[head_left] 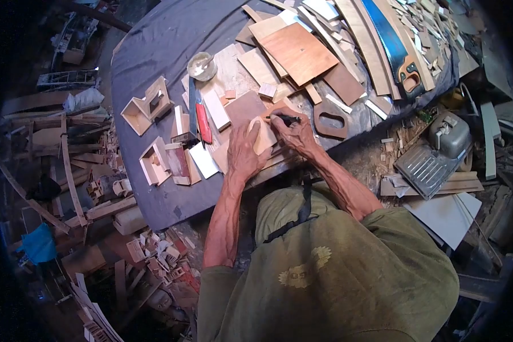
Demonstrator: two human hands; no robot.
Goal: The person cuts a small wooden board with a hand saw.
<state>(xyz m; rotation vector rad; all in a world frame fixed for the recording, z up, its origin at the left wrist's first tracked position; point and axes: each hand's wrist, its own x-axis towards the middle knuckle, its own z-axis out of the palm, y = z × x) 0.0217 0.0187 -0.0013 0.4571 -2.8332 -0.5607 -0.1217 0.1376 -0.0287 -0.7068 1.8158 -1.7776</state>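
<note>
A small pale wooden piece, flat and roughly rectangular, lies on the table under the fingers of the left hand, its bare face showing between those fingers and the right hand's knuckles. A dark pen, slim and black, sits pinched in the right fingers, lying nearly level, its tip apparently touching the piece's far edge, just beyond the left fingertips.

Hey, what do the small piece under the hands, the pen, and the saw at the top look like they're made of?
The small piece looks like bare, pale wood or thin plywood, matte and unfinished. The pen in the right hand is dark, probably plastic, though too small to be sure. The saw has a blue-tinted blade, likely coated steel, and a tan handle, seemingly wood. The left hand presses the piece flat.
</note>
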